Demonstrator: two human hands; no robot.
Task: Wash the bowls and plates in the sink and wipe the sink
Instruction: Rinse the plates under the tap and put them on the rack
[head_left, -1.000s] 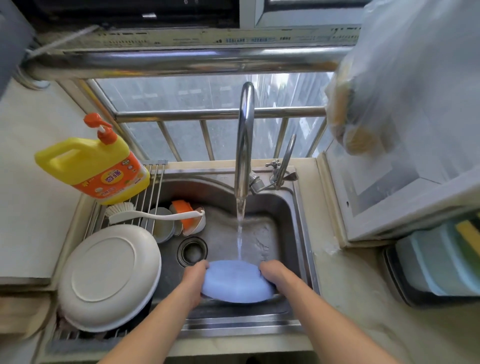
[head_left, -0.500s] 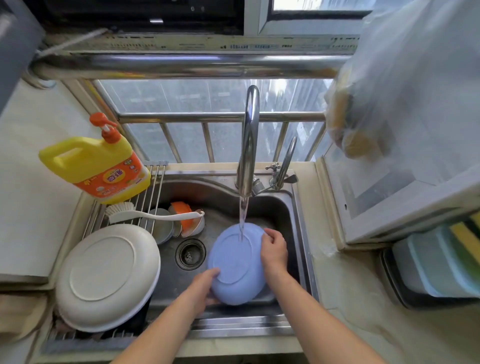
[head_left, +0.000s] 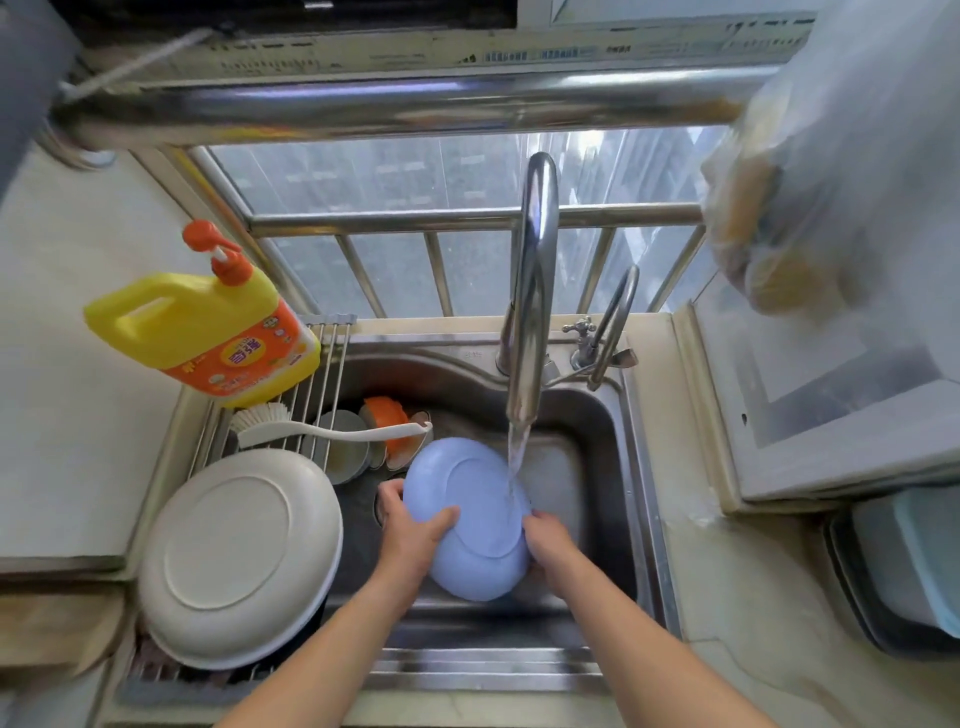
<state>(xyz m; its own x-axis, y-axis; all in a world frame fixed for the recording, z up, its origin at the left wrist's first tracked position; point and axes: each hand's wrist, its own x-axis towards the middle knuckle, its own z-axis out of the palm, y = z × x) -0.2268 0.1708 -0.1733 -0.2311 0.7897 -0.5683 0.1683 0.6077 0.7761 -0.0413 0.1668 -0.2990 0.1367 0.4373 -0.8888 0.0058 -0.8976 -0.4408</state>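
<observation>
Holding a blue plate (head_left: 470, 519) over the steel sink (head_left: 631, 467), underside up, tilted. Left hand (head_left: 413, 527) grips its left rim, thumb curled over the underside, fingers behind the edge. Right hand (head_left: 550, 543) grips the lower right rim, fingers wrapped round the edge. Water stream (head_left: 517, 452) from the tall faucet (head_left: 535, 291) lands on the plate's upper right part. A second, thinner tap (head_left: 613, 327) stands just right of the faucet.

Sink contents: back left corner holds an orange bowl (head_left: 387, 415) on its side and a grey-green bowl (head_left: 345, 447) beside it, both partly under the rack. What is in them, cannot tell. Drain is mostly hidden by the left hand.

Roll-up wire rack (head_left: 317, 364) spans the sink's left side. On it: a large cream plate (head_left: 239, 558) face down at the near end, a white dish brush (head_left: 322, 428) lying crosswise with its handle tip reaching toward the blue plate, and a yellow detergent jug (head_left: 208, 332) with orange pump and orange label at the far end. The label print is too blurred to read.

Right counter: a teal container (head_left: 914, 566) inside a dark tray at the frame edge. Upper right: a clear plastic bag (head_left: 831, 171) hanging, yellowish lumps inside, blurred. The strip of writing along the window frame is not legible.
</observation>
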